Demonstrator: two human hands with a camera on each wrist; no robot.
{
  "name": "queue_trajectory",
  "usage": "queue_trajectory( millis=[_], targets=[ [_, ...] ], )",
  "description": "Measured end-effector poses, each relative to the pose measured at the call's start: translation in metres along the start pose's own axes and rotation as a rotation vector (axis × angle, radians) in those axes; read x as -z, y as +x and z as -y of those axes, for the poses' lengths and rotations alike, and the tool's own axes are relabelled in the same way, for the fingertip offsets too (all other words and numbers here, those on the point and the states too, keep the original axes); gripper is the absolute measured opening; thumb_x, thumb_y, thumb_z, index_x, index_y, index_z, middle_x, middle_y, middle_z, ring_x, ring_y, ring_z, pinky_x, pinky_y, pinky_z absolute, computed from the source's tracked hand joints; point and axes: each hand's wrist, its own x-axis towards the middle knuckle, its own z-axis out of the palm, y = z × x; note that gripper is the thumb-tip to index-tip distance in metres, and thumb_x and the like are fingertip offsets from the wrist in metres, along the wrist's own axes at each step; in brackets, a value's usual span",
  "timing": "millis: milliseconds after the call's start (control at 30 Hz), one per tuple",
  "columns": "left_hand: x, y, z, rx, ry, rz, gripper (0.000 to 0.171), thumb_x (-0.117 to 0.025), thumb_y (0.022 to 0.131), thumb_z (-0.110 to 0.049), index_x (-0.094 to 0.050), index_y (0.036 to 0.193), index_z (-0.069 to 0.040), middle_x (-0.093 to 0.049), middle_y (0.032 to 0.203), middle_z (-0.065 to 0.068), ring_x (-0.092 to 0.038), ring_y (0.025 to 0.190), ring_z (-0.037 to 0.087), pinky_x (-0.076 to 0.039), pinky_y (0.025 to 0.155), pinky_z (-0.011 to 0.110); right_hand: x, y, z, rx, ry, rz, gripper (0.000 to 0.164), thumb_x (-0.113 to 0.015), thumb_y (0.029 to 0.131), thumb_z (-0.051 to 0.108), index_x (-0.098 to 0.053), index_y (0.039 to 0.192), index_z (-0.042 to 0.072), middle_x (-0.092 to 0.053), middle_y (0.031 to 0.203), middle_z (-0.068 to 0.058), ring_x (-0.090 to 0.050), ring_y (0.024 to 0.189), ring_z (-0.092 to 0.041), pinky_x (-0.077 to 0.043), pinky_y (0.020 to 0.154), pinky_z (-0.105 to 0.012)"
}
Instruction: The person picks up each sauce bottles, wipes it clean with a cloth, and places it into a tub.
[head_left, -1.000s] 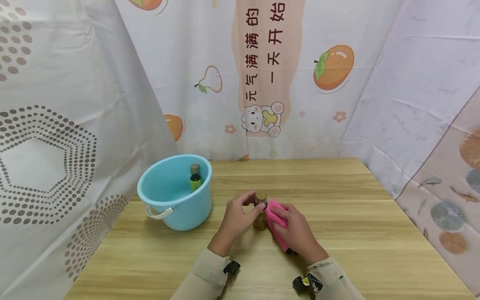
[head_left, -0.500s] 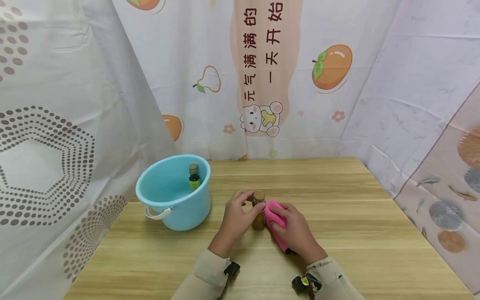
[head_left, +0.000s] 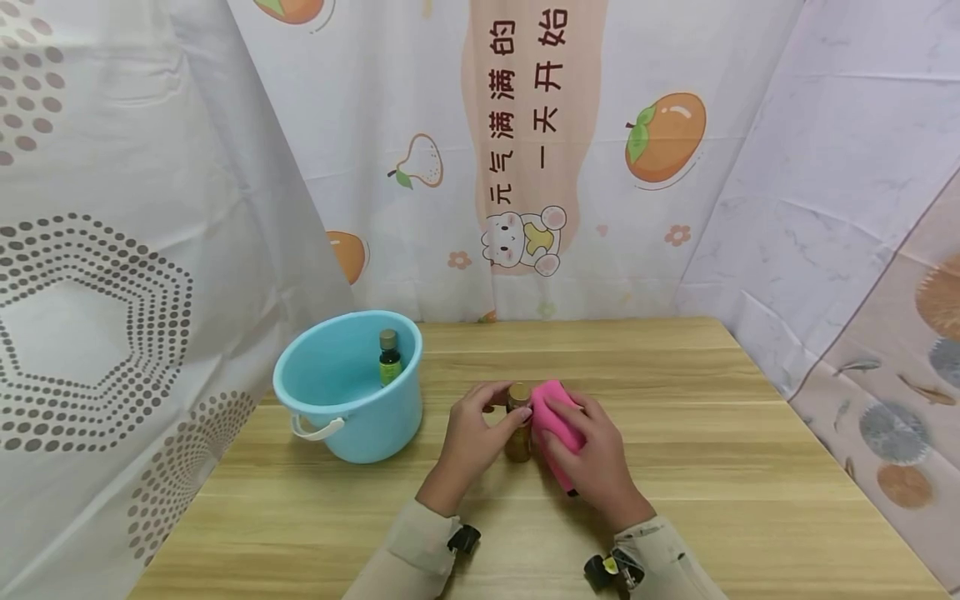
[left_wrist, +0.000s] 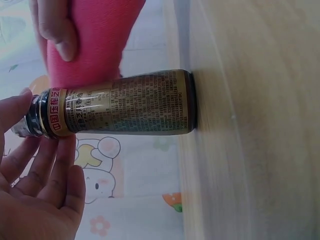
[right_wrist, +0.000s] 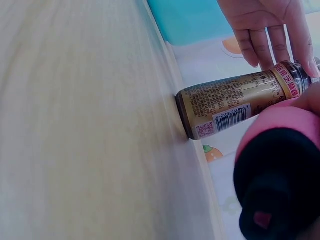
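Tabletop point(head_left: 750, 483) of pale yellow-brown wood, its grain running in long stripes from side to side, stretches beneath my beige sleeves point(head_left: 422, 546). On it, in front of me, a brown glass bottle point(head_left: 519, 447) with a gold cap stands upright, its base on the wood. My left hand point(head_left: 474, 429) pinches it near the neck, thumb on one side and fingers on the other. My right hand point(head_left: 597, 458) has its fingers curled round a pink thing point(head_left: 552, 410) with a black end, right beside the bottle; I can't tell whether the two touch.

Over to my left sits a light blue bucket point(head_left: 386, 429), its white handle point(head_left: 319, 430) hanging down, with a small dark bottle point(head_left: 389, 358) leaning inside.

Hanging sheets close the space in. The back sheet point(head_left: 345, 108) carries orange fruit, a pear, Chinese characters and a little white animal; the left sheet point(head_left: 232, 233) has dotted hexagons, and the right sheet point(head_left: 817, 183) is pale with a beige part bearing round brown and grey patches.
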Motion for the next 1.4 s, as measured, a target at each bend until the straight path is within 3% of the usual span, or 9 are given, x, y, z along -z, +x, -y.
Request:
queue_trajectory(
  millis=[267, 700, 1167, 1400],
  targets=[
    [-0.0003, -0.0006, 0.0009, 0.006, -0.025, 0.005, 0.041, -0.079, 0.092, -0.041, -0.070, 0.127, -0.023, -0.073, 0.111, -0.009, -0.069, 0.103, 0.010, -0.057, 0.095, 0.045, 0.0005, 0.0000, 0.0015, -0.014, 0.050, -0.013, 0.049, -0.083, 0.087, 0.010, -0.071, 0.134, 0.017, -0.061, 0.140, -0.009, -0.064, 0.119, -0.026, -0.063, 0.085, -0.041],
    [0.0002, 0.0002, 0.0001, 0.026, -0.024, 0.005, 0.041, -0.078, 0.092, -0.042, -0.069, 0.127, -0.023, -0.073, 0.109, -0.010, -0.069, 0.103, 0.009, -0.057, 0.096, 0.043, -0.0021, -0.0004, -0.0006, -0.073, 0.008, 0.095, 0.045, -0.084, 0.087, 0.012, -0.073, 0.131, 0.012, -0.062, 0.138, -0.010, -0.065, 0.117, -0.027, -0.062, 0.087, -0.044],
    [-0.0001, -0.0005, -0.0008, 0.021, -0.033, 0.015, 0.041, -0.077, 0.094, -0.041, -0.069, 0.129, -0.020, -0.074, 0.112, -0.008, -0.069, 0.104, 0.010, -0.057, 0.096, 0.043, -0.0046, -0.0039, -0.0019, -0.273, -0.096, 0.296, 0.048, -0.083, 0.087, 0.015, -0.071, 0.134, 0.011, -0.065, 0.130, -0.014, -0.066, 0.105, -0.023, -0.059, 0.085, -0.038],
    [-0.0006, -0.0005, 0.0006, 0.015, -0.033, 0.011, 0.041, -0.079, 0.093, -0.040, -0.069, 0.128, -0.022, -0.074, 0.111, -0.008, -0.069, 0.103, 0.009, -0.057, 0.096, 0.044, -0.0053, -0.0041, -0.0027, -0.282, -0.110, 0.310, 0.048, -0.083, 0.088, 0.017, -0.071, 0.134, 0.012, -0.064, 0.132, -0.015, -0.066, 0.107, -0.026, -0.060, 0.086, -0.040]
  ],
)
